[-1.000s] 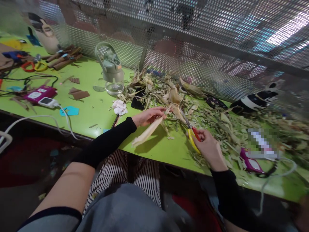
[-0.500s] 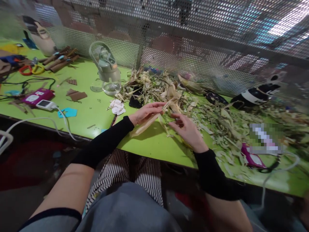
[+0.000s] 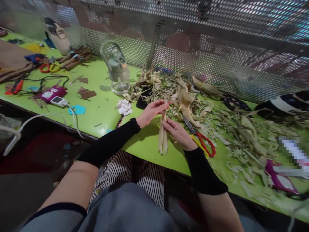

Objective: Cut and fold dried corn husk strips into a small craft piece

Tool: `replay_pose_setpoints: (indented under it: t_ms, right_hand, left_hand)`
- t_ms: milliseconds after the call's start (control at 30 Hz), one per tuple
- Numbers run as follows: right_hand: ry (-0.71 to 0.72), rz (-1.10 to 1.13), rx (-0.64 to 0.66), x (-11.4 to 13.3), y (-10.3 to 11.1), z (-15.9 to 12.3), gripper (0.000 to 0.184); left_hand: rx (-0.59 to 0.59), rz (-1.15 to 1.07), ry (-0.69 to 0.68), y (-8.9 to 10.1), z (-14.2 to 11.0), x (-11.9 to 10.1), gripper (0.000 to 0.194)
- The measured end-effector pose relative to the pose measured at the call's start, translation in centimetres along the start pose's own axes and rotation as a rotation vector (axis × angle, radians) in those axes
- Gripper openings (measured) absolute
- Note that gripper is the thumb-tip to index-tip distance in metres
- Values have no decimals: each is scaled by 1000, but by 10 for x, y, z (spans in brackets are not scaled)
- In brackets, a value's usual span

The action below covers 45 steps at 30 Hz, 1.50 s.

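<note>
Between my hands hang pale strips of dried corn husk (image 3: 163,141), their lower ends spread apart above the green tabletop. My left hand (image 3: 154,111) pinches the husk near its upper end. Lower down, the thumb and fingers of my right hand (image 3: 177,131) are closed on the same husk. Just right of that hand lie scissors (image 3: 205,143) with red and yellow handles, partly covered by my wrist. Behind my hands is a heap of dry husks (image 3: 184,96). A dark phone (image 3: 144,96) lies partly under the scraps.
A green bottle (image 3: 118,69), a clear dish (image 3: 120,87) and crumpled tissue (image 3: 124,107) stand left of the heap. Farther left is a purple device (image 3: 53,93) with a white cable. Husk shreds (image 3: 243,154) cover the right side. A perforated metal screen (image 3: 178,42) closes the back.
The husk has swung from slanting to hanging nearly upright. My right hand has moved in and closed on it. The view has shifted right, and the scissors now show more fully.
</note>
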State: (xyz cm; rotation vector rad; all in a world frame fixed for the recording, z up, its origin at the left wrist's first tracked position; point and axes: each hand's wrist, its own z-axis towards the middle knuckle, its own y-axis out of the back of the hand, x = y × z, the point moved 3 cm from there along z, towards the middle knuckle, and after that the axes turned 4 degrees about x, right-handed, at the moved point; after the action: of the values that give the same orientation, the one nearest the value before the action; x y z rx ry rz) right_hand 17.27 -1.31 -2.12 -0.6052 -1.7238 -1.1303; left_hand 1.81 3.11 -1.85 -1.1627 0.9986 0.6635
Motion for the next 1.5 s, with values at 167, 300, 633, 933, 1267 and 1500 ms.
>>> replay_pose_setpoints:
  t_ms: [167, 300, 633, 933, 1267, 1500]
  right_hand:
    - [-14, -13, 106, 6, 3, -6, 36]
    - [62, 70, -179, 6, 17, -3, 49]
    - [225, -138, -417, 12, 28, -9, 39]
    - [265, -416, -314, 21, 27, -11, 28]
    - [192, -498, -338, 15, 10, -9, 27]
    - [199, -165, -247, 24, 11, -6, 38]
  left_hand:
    - [-46, 62, -36, 5, -1, -9, 15]
    - [65, 163, 89, -4, -5, -7, 11]
    - [319, 260, 187, -20, -18, -4, 24]
    - [340, 666, 18, -12, -14, -5, 22]
    - [158, 1066, -150, -13, -13, 1, 23]
    - [84, 892, -121, -15, -11, -11, 26]
